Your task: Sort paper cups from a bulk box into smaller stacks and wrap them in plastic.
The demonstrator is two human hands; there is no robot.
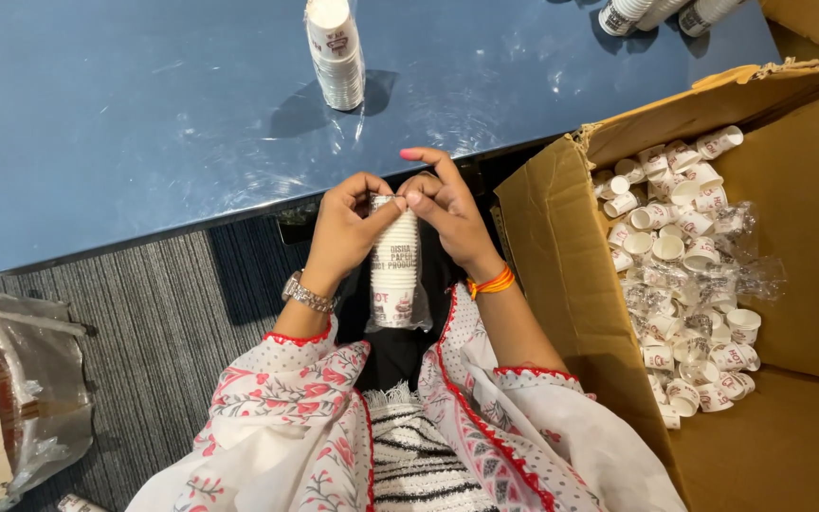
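My left hand (348, 223): pinches the top of a wrapped cup stack (395, 270)
My right hand (443, 209): fingers closed on the same top
Beside me: cardboard box (561, 246) of loose cups (684, 265)

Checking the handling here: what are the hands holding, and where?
Both hands, left and right, pinch the top end of a plastic-wrapped stack of paper cups.

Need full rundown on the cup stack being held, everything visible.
The cup stack is a column of nested small white paper cups with red and dark print, sleeved in clear plastic film. It hangs roughly upright, open end up, over the person's lap near the table edge. The left hand and right hand pinch its top; loose film bunches at the bottom.
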